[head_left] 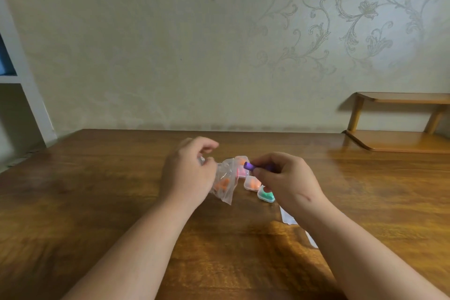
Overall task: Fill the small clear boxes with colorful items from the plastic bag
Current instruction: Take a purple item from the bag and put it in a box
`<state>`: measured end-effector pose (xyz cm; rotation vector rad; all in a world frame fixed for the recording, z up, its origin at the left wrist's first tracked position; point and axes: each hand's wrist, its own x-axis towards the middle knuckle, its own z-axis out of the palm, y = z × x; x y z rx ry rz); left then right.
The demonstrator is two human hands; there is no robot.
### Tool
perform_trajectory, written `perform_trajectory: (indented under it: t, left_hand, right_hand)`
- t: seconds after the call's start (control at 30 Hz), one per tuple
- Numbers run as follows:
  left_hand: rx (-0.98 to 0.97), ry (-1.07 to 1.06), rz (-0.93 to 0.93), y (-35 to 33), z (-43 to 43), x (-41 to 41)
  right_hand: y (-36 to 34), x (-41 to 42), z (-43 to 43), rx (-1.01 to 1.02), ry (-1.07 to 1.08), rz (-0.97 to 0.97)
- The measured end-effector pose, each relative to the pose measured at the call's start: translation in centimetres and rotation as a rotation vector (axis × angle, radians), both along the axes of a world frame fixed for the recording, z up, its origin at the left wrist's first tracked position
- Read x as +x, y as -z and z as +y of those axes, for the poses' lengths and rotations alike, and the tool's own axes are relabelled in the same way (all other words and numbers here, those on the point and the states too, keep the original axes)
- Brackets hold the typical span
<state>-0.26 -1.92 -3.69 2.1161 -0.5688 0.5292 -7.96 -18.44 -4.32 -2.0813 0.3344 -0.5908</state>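
Near the middle of the dark, glossy wooden worktop [97, 202], the left hand [187, 170] grips the crinkled, see-through plastic bag [226, 175] by its upper part, fingers curled round the film. A few orange items [221, 184] sit in its sagging bottom. Just right of the bag, the right hand [285, 178] pinches a purple item [249, 166], a short, soft-looking cylinder, between thumb and fingertips. It is held above a row of small clear boxes: a pink-filled box [241, 172], an orange-filled box [252, 183] and a green-filled box [265, 195], all rounded squares of hard plastic. The step in hand looks like moving one piece from bag to box. The next move likely calls for an open, unfilled box. A flat clear piece [287, 217] beside the right forearm may be one, or a lid; it is too blurred to tell.
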Motion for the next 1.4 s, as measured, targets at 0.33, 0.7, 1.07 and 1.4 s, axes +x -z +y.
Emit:
perform_trajectory:
  t: [0.33, 0.7, 1.07, 1.4]
  left_hand:
    - [0.035, 0.272, 0.109, -0.2, -1.0, -1.6]
    - [-0.148, 0.287, 0.180, 0.1, -1.2, -1.6]
    - [-0.118, 0.291, 0.190, 0.6, -1.8, -1.7]
    - [-0.098, 0.283, 0.164, 0.4, -2.0, -1.8]
  right_hand:
    - [-1.0, -0.6, 0.7, 0.158, -0.101, 0.012]
    - [-2.0, -1.3, -0.3, 0.208, -0.078, -0.047]
    - [-1.6, -1.3, -0.1, 0.276, -0.088, -0.080]
    - [-1.9, -1.4, 0.0, 0.273, -0.128, -0.026]
